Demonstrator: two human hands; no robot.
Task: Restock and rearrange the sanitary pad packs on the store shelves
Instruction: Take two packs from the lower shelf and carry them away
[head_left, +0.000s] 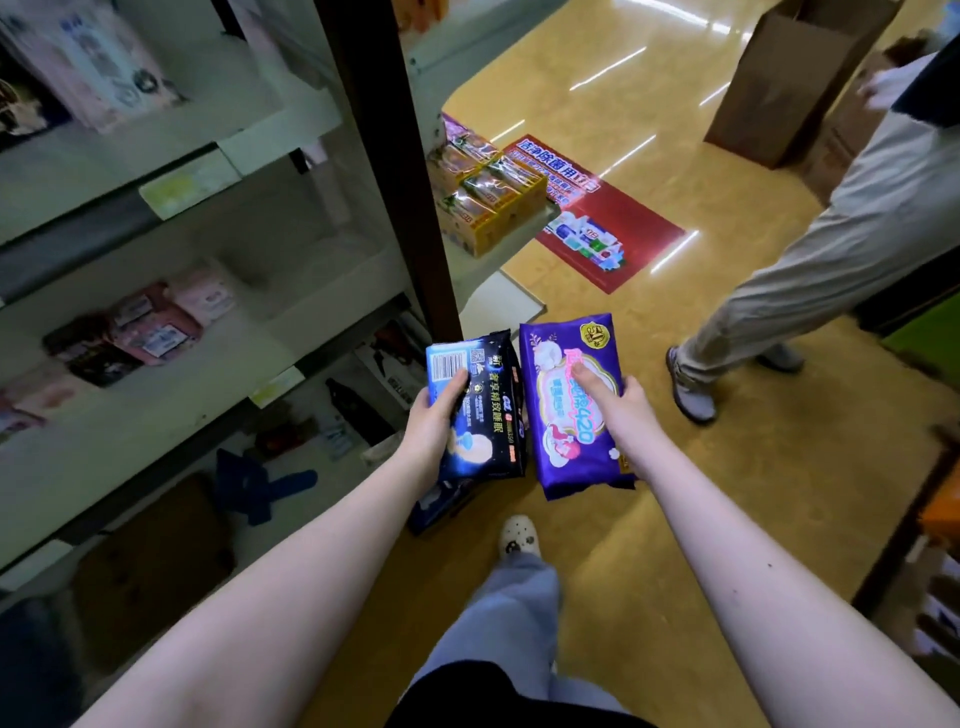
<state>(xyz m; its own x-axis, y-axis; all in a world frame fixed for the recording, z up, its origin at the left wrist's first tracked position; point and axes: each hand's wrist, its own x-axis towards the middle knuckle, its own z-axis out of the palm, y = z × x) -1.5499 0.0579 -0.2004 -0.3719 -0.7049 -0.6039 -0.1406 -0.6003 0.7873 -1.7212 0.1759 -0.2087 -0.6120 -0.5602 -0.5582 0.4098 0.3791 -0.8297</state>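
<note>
Right now my left hand (435, 411) grips a dark blue pad pack (485, 415) from its left edge, thumb curled across the barcode corner and fingers hidden beneath. My right hand (621, 399) holds a purple pad pack (574, 410) the same way, thumb pressed across its front and fingers under its right side. The two packs sit side by side in the air over the floor, just off the corner of the shelving, and neither is on a shelf yet. Another dark pack (441, 506) shows just below the blue one; I cannot tell whether it lies on the floor or hangs from my grip.

I judge the restocking to be midway. The middle shelf (311, 291) to my left carries only a short row of pink and dark packs (145, 332) near its far end, with bare board on the side nearest me. The shelf above holds pale packs (98, 67), blurred. The lowest shelf (156, 493) has a few dark packs (363, 405) and something blue that I cannot make out. Round the corner, an end shelf (467, 260) carries stacked yellow boxes (488, 202). Both packs in my hands still need a slot.
</note>
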